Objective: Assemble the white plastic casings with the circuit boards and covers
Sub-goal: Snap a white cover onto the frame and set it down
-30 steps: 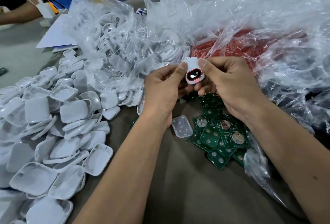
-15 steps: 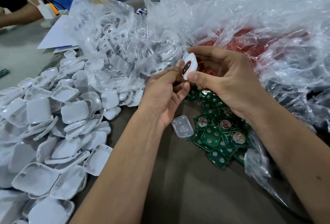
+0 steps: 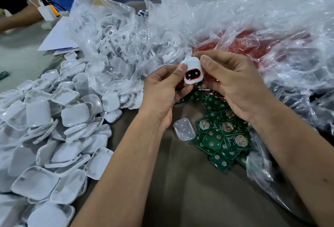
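White covers (image 3: 54,136), heaped lower left. Green circuit boards (image 3: 224,134), piled centre-right; one translucent cover (image 3: 184,130) just beside. White casing (image 3: 193,72), pinched jointly by left hand (image 3: 162,93) and right hand (image 3: 236,85), above the boards. Clear plastic bags (image 3: 235,18) behind.

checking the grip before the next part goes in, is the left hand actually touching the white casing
Touching. The head view shows the left hand with its thumb pressed on the white casing, while the right hand pinches the casing's other side.
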A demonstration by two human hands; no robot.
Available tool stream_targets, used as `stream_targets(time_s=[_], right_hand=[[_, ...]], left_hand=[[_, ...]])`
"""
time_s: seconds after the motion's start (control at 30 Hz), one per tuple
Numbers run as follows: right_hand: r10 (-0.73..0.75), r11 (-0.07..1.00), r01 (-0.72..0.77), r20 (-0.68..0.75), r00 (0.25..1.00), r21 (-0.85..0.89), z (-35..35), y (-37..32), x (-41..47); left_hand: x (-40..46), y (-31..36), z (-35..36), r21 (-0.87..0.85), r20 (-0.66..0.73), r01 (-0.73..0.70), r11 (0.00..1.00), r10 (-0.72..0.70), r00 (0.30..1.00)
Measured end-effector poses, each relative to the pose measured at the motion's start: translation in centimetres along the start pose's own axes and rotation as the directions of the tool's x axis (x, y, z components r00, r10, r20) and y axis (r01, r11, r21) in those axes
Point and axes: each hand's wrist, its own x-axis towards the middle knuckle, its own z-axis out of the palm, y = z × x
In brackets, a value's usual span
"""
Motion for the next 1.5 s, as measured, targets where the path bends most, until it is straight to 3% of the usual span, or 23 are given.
stream_targets(time_s=[0.1, 0.23, 0.37, 0.53, 0.67, 0.83, 0.93, 1.0, 1.17, 1.23, 1.33, 1.5], right_hand=[[0.049, 0.997, -0.051, -0.039, 0.998, -0.061, -0.1, 0.1, 0.0], [0.057, 0.991, -0.049, 0.061, 0.997, -0.124, 0.0, 0.0, -0.2], [-0.01, 0.98, 0.034, 0.119, 0.993, -0.195, 0.1, -0.6, -0.5], [-0.086, 0.994, 0.094, 0.153, 0.984, -0.052, 0.9, -0.9, -1.0], [-0.084, 0.995, 0.085, 0.027, 0.996, -0.047, 1.0, -0.8, -0.7], [0.046, 0.998, -0.04, -0.154, 0.987, 0.044, 0.6, -0.5, 0.0], [0.098, 0.988, -0.082, -0.118, 0.988, 0.132, 0.4, -0.6, 0.0], [0.129, 0.983, -0.12, -0.059, 0.99, 0.14, 0.1, -0.7, 0.1], [0.153, 0.976, -0.155, 0.023, 0.988, 0.155, -0.3, -1.1, 0.0], [0.146, 0.975, -0.149, 0.029, 0.989, 0.165, -0.3, -1.2, 0.0], [0.138, 0.969, -0.13, -0.025, 0.99, 0.213, -0.2, -1.2, 0.0], [0.125, 0.967, -0.099, -0.1, 0.987, 0.233, 0.1, -0.8, -0.1]], left_hand=[[-0.3, -0.3, 0.2, 0.125, 0.053, -0.115, 0.985, 0.11, 0.993], [-0.5, -0.3, 0.2, 0.16, 0.089, -0.151, 0.975, 0.138, 0.986], [-0.7, -0.1, 0.2, 0.053, 0.127, -0.018, 0.998, 0.011, 0.992], [-0.6, 0.2, 0.0, -0.056, 0.142, 0.097, 0.994, -0.088, 0.986], [-0.7, 0.0, 0.6, -0.137, 0.11, 0.173, 0.975, -0.159, 0.981], [-0.7, -0.7, 0.9, -0.069, 0.101, 0.012, 0.998, -0.005, 0.995], [-0.7, -1.0, 0.7, 0.095, 0.108, -0.153, 0.984, 0.143, 0.984], [-0.4, -0.7, 0.1, 0.109, 0.11, -0.185, 0.977, 0.173, 0.979], [0.0, 0.6, -1.1, 0.093, 0.195, -0.068, 0.993, 0.048, 0.98], [0.0, 0.9, -1.1, -0.017, 0.208, 0.047, 0.999, -0.042, 0.977], [-0.2, 0.7, -0.6, -0.169, 0.162, 0.138, 0.976, -0.111, 0.98], [-0.4, 0.2, 0.5, -0.151, 0.075, 0.138, 0.979, -0.127, 0.989]])
